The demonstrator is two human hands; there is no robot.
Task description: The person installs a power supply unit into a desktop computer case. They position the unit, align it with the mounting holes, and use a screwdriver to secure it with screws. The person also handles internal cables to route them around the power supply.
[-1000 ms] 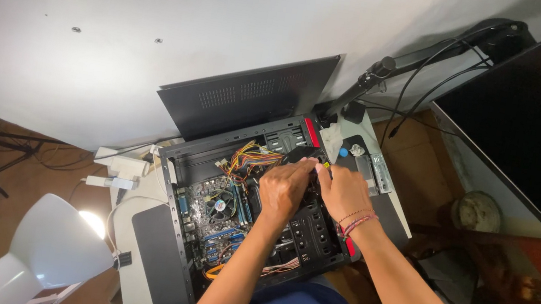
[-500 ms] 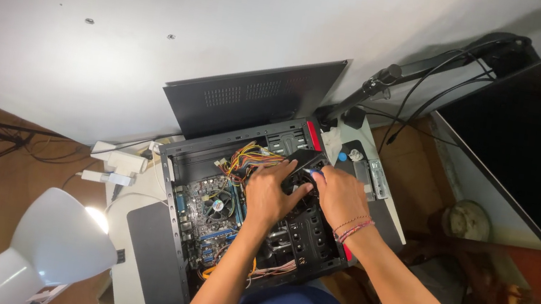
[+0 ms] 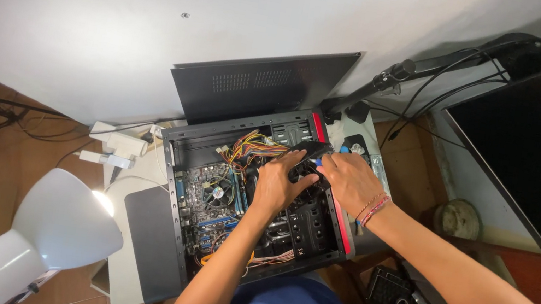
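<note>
Inside the open computer case (image 3: 195,155), both hands — left hand (image 3: 278,184), right hand (image 3: 350,180) — close their fingers on a black part (image 3: 307,156).

Lamp (image 3: 59,228) left of computer case (image 3: 256,200)

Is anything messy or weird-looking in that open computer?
Nothing looks broken or spilled. The computer case lies on its side with its dark side panel off and leaning on the wall. A loose bundle of colourful wires sprawls inside, beside the left hand and right hand.
</note>
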